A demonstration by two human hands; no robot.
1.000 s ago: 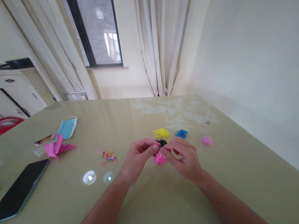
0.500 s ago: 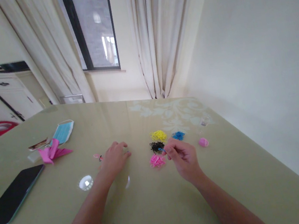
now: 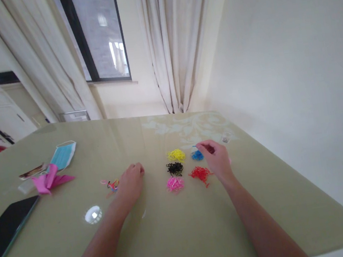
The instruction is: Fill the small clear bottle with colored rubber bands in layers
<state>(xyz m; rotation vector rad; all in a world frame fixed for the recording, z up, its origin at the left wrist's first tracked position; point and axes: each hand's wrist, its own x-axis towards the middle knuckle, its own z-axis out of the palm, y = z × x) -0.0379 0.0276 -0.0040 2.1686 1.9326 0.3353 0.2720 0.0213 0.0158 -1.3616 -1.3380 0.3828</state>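
The right hand is pinched narrow at the blue pile, with what looks like a thin blue elastic loop at its fingertips. The left hand rests low with its fingers curled in, just beside a small heap of mixed-colour loops; whether it holds one, I cannot tell. Nearest the right hand are the pile of small blue elastic loops and, just nearer the person, the loose spread of bright red loops. Left of these, one behind another, lie a yellow loop pile, a black loop pile and a pink loop pile, apart from one another. So five piles each look to be of one colour, while the heap by the left hand is unsorted; it is the smaller part, so most of the loops seem to be grouped already (a judgement by eye, since the left forearm and hand may cover some). Further out on the glossy greenish table lie a folded pink paper figure, a light-blue face mask with white edges and a flat black-screened device.
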